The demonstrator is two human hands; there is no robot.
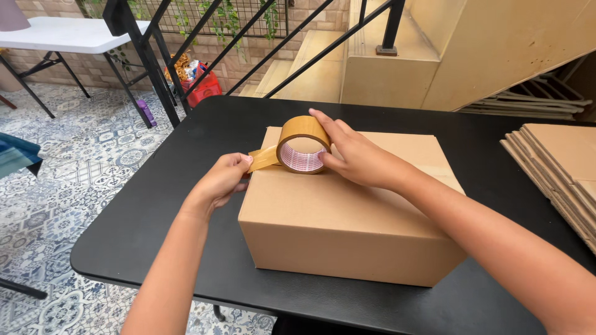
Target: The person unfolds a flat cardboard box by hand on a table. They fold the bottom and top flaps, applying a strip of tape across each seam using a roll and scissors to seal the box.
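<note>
— What's over on your left?

— My left hand [225,178] sits at the left edge of the cardboard box [347,217]. Thumb and forefinger are pressed together, pinching the loose end of the tape strip [264,158], which runs from my fingertips to the roll.

— And the roll itself?

— The roll of brown packing tape [303,144] stands on edge on the box's top, near the back left corner, its open core facing me. The strip comes off its left side, just above the box top.

— Your right hand?

— My right hand [354,152] is wrapped on the roll's right side: fingers curled over the rim, thumb against the lower edge, so I grip the roll rather than spread flat.

— Where is the box?

— It rests in the middle of the black worktop [155,211], flaps shut, its front face turned toward me.

— Anything further right?

— A stack of flattened cardboard sheets [559,161] lies at the worktop's right edge, well apart from the box.
</note>
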